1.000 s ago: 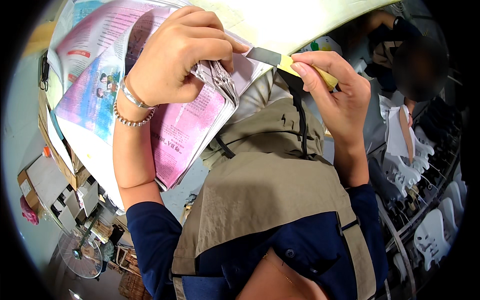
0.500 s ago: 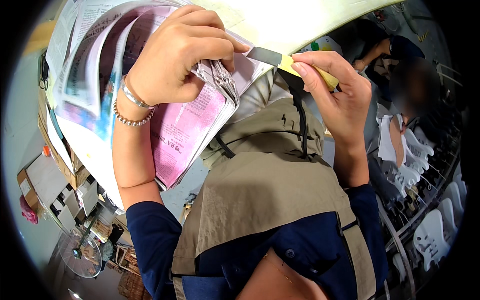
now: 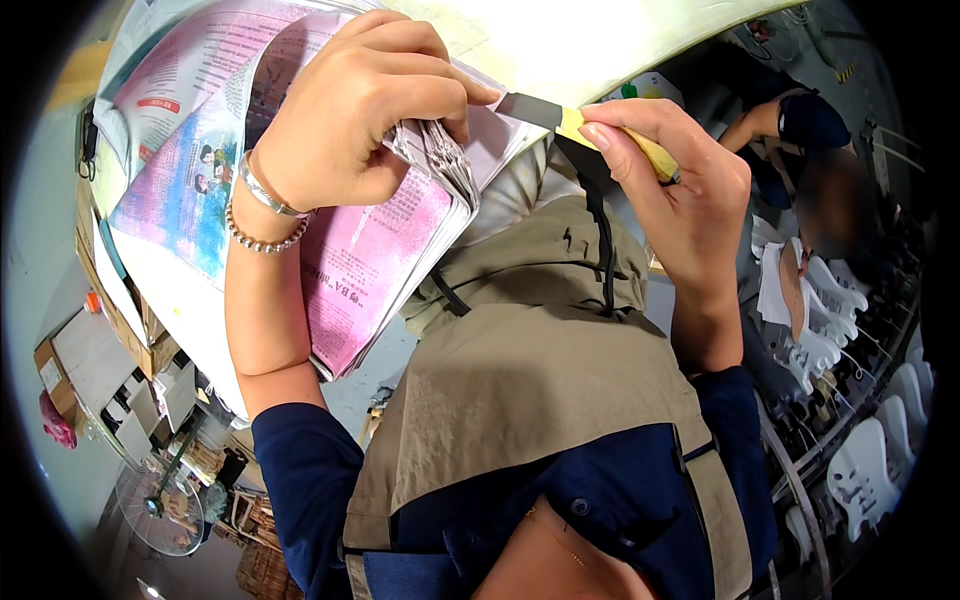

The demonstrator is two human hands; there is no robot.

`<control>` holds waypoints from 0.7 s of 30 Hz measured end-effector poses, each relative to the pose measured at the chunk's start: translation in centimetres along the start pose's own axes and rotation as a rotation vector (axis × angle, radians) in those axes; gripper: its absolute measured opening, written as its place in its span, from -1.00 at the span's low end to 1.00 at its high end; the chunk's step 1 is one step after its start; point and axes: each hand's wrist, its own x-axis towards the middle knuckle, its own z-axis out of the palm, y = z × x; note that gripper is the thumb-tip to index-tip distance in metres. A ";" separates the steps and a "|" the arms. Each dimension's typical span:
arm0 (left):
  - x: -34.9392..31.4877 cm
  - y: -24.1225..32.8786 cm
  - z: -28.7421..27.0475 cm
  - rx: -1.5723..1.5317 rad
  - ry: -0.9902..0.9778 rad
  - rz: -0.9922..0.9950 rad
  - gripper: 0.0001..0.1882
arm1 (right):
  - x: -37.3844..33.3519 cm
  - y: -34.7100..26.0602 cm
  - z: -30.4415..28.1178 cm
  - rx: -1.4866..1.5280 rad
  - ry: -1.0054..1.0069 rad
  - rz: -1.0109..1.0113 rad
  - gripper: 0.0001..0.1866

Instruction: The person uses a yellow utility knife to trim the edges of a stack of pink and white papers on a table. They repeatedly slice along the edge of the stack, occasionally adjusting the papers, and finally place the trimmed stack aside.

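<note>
My left hand [image 3: 365, 105] is closed over a stack of folded newspapers [image 3: 365, 270] with pink printed pages, pressing its crumpled upper edge. Loose sheets [image 3: 185, 170] of the same newspaper fan out to the left of my wrist, one with a blue picture. In my right hand [image 3: 685, 190] is a knife [image 3: 535, 111] with a broad grey blade and a yellow handle, pinched between thumb and fingers. Its blade points left, with the tip beside my left fingertips at the paper's edge. Whether the blade touches the paper I cannot tell.
The papers rest on a pale table [image 3: 560, 50] whose edge slants up to the right. Another person [image 3: 815, 120] is bent over at the far right, near racks of white guitar-body-shaped pieces [image 3: 865, 480]. A fan [image 3: 158, 505] and cardboard boxes [image 3: 150, 340] are at the left.
The loose newspaper sheets, raised and curled before, have dropped flatter toward the left. My right hand has shifted very slightly. At the right, the other person has moved.
</note>
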 end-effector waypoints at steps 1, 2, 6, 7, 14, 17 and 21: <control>0.0 0.0 0.0 -0.003 0.002 0.002 -0.62 | 0.0 0.0 0.0 0.003 0.001 0.002 -0.90; 0.0 0.0 0.0 -0.006 0.004 0.004 -0.62 | 0.0 -0.1 0.0 0.005 0.002 0.005 -0.90; 0.0 0.2 0.0 -0.011 0.003 -0.013 -0.62 | 0.0 -0.1 -0.1 -0.007 -0.009 0.006 -0.91; 0.1 0.2 0.0 -0.001 0.000 -0.014 -0.62 | 0.0 -0.1 -0.1 -0.011 -0.008 0.003 -0.91; 0.2 0.4 0.1 0.003 0.013 -0.016 -0.63 | 0.1 0.2 -0.2 -0.054 0.010 -0.086 -0.91; 0.2 0.4 0.3 0.015 0.003 -0.018 -0.62 | 0.2 0.4 -0.6 -0.095 -0.043 -0.047 -0.91; 0.4 0.4 0.3 0.021 0.013 -0.008 -0.63 | 1.1 1.8 -1.3 0.048 -0.186 0.211 -0.85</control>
